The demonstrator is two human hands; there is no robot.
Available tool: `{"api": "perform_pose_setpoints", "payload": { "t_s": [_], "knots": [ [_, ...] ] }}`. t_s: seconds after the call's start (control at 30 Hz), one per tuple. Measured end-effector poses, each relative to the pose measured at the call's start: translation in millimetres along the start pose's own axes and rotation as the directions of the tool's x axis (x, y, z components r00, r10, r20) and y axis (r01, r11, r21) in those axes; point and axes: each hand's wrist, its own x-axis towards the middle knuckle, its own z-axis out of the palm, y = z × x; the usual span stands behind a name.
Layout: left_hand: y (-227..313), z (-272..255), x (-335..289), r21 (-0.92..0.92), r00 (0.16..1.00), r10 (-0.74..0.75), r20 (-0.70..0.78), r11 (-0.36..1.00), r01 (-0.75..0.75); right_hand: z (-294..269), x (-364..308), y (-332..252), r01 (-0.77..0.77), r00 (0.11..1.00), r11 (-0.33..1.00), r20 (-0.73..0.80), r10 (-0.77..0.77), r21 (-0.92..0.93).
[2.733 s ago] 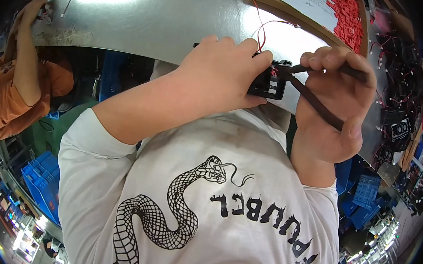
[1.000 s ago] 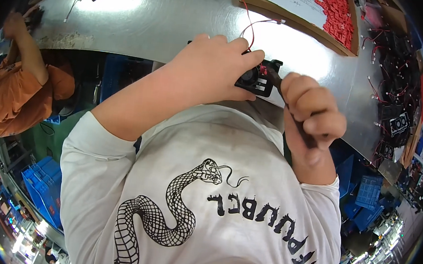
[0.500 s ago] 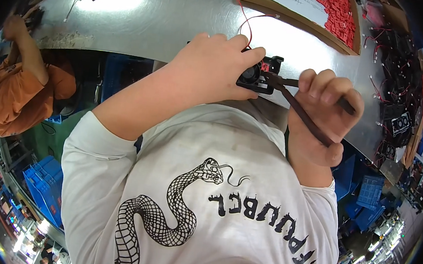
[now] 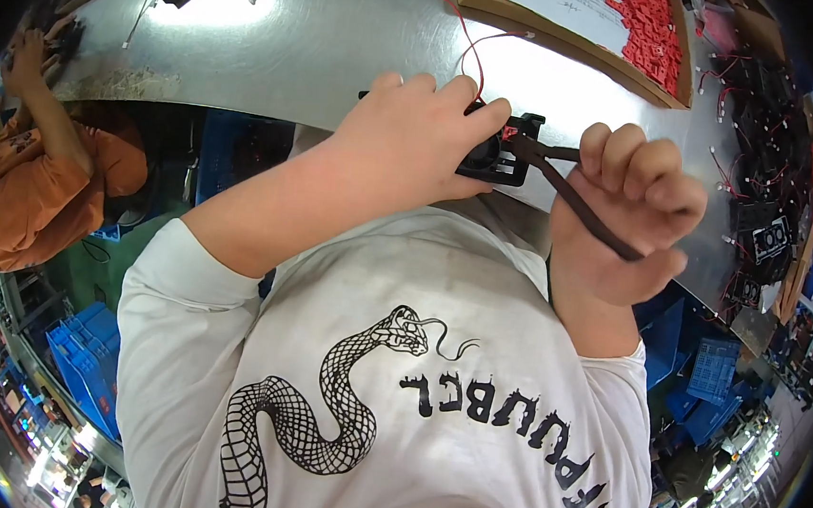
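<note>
Gently handle the black case [image 4: 497, 169], on the near side of the cardboard box [image 4: 557, 39], as probably light, stiff, crackable plastic, gripping its outer sides, with left hand [image 4: 423, 139] clasped over it and right hand [image 4: 631, 210] holding pliers [image 4: 531, 151] against it, handles [image 4: 586, 216] spread.

Bright light falls on the metal desk [image 4: 347, 39], glaring white at upper left and again below the cardboard tray [image 4: 630, 79]. Deep shadow lies beneath the desk. The white shirt [image 4: 357, 269] is evenly lit and sharp; the dark pliers [image 4: 586, 216] show little detail. Fisheye distortion bends the desk's edge; the picture's corners go black.
</note>
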Motion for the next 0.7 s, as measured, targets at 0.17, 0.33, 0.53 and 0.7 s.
{"api": "perform_pose_setpoints", "payload": {
  "t_s": [0.17, 0.33, 0.53, 0.7],
  "knots": [
    [4.4, 4.5, -2.2, 0.027, 0.996, -0.010, -0.084, 1.000, 0.013, 25.3, 20.5, -0.1, -0.171, 0.911, 0.984, -0.387, 0.142, -0.042],
    [-20.8, -6.8, -6.4, -0.126, 0.999, 0.025, -0.048, 0.992, -0.030, -7.7, -11.9, -23.6, 0.243, 0.970, 0.964, 0.033, -0.241, -0.107],
    [-112.1, -71.1, -15.0, 0.083, 0.925, -0.272, -0.263, 0.949, 0.303, -81.0, -22.8, -34.1, 0.431, 0.841, 0.486, 0.534, 0.088, -0.760],
    [-181.7, -106.6, -13.7, 0.331, 0.710, -0.275, -0.649, 0.738, 0.588, -81.2, -0.8, -47.9, 0.219, 0.824, 0.141, 0.260, 0.504, -0.965]
  ]
}}
